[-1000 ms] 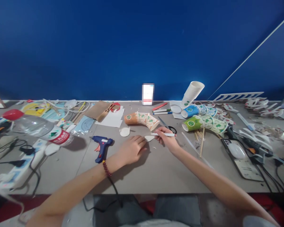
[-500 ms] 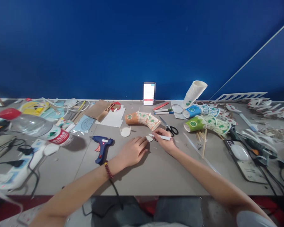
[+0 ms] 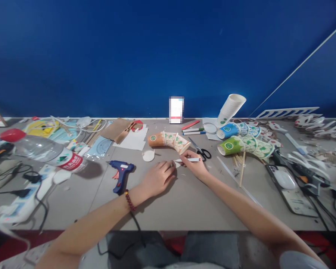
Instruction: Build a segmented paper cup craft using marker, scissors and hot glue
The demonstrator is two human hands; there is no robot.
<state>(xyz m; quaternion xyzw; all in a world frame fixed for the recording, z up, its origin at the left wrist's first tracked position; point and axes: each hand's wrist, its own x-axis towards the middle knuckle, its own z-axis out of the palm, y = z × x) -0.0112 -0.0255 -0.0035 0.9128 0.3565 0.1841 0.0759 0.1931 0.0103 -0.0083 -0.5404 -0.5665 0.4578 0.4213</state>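
A white marker (image 3: 190,160) is gripped in my right hand (image 3: 194,166), its tip over a small white paper piece (image 3: 177,164) on the table. My left hand (image 3: 158,178) lies palm down, its fingertips at the left edge of that piece, apparently pressing on it. Just beyond the hands lies a bent chain of orange paper cups (image 3: 169,141). Black scissors (image 3: 204,153) rest right behind my right hand. A white round piece (image 3: 148,155) lies behind my left hand, and a blue glue gun (image 3: 121,175) is to its left.
On the left are a bottle (image 3: 44,151) and a power strip (image 3: 28,194). To the right lie blue cups (image 3: 238,130), green cups (image 3: 245,146) and a phone (image 3: 292,190). A stack of white cups (image 3: 231,108) leans at the back, near several markers (image 3: 193,132).
My right hand has turned the marker slightly, so it lies more level and its tip sits a little further left. My left hand stays nearly in place.
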